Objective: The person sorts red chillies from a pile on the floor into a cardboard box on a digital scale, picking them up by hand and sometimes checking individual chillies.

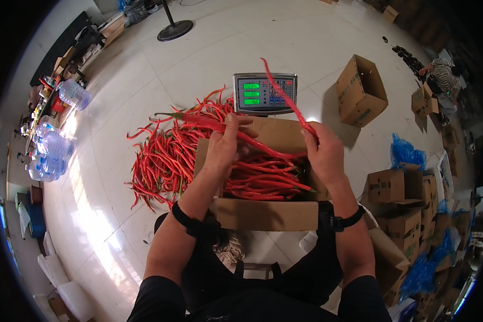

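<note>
Long red chili peppers (263, 180) lie side by side inside an open cardboard box (268, 214) in front of me. My left hand (224, 145), above the box's left side, is closed around a few chili peppers (196, 119) that stick out both ways from it. Over the box's right side, my right hand (324, 153) pinches one long chili pepper (280, 91) that points up and away to the left. A big heap of chili peppers (163, 161) spreads on the floor left of the box. Just behind the box stands a scale display (265, 93) with lit green readouts.
An open carton (359, 91) stands on the tiled floor at the far right. Stacked cartons (402, 214) and blue plastic bags (408, 152) crowd the right side. Large clear water bottles (53, 145) stand at left. A round black stand base (175, 30) is far back. Another person (444, 75) is at far right.
</note>
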Motion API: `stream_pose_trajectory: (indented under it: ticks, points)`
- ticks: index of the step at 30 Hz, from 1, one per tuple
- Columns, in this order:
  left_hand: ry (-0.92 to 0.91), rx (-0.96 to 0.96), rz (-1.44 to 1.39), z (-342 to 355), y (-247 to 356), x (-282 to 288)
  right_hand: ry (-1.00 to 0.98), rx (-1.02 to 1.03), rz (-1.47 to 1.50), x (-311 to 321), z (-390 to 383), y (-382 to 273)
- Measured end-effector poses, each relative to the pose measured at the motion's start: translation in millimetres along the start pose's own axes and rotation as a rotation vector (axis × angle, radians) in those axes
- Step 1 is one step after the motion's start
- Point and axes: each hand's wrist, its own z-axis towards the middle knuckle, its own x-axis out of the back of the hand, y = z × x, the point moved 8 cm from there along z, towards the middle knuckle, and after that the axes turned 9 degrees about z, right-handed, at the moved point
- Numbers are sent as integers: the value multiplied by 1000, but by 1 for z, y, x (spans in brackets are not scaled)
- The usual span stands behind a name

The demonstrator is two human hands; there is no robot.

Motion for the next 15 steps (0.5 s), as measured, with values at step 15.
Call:
stream_pose_trajectory:
  ticks: [15]
  points:
    - [-295,-440,284,-22,6,-48,-113,-701,791,-42,-25,33]
